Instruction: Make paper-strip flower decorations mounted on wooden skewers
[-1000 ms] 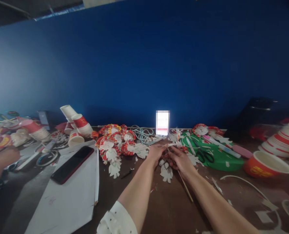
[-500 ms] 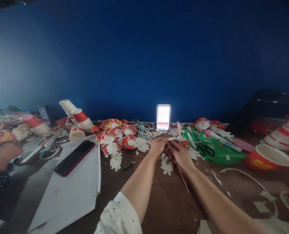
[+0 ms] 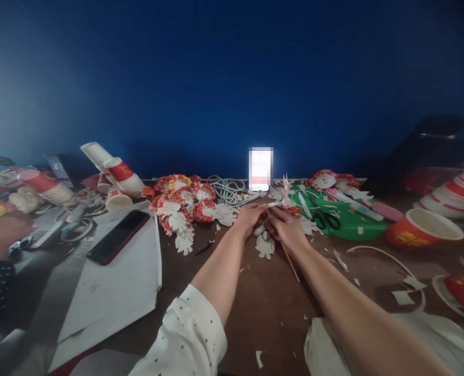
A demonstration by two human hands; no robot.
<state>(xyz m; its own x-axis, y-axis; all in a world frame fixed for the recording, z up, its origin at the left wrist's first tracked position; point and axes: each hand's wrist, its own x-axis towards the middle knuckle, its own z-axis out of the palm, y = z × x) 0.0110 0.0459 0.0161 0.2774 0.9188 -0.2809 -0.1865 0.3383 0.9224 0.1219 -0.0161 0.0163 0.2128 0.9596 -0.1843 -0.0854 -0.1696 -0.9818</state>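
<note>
Pinches a white strip (image 3: 274, 205) between the curled fingers of the left hand (image 3: 250, 219) and right hand (image 3: 290, 228), near the far edge of the table (image 3: 269, 308). Also grips a thin stick (image 3: 292, 264) in the right, slanting toward the near edge, beside a white paper cutout (image 3: 265, 246).

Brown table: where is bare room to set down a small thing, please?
Mostly bare, a few scraps aside: the tabletop between left forearm and right forearm, nearer than the white paper cutout; also a narrow strip between left forearm and white board. Crowded: along the blue wall, with red-frilled paper figures, pale cable, and scissors on the green sheet.
</note>
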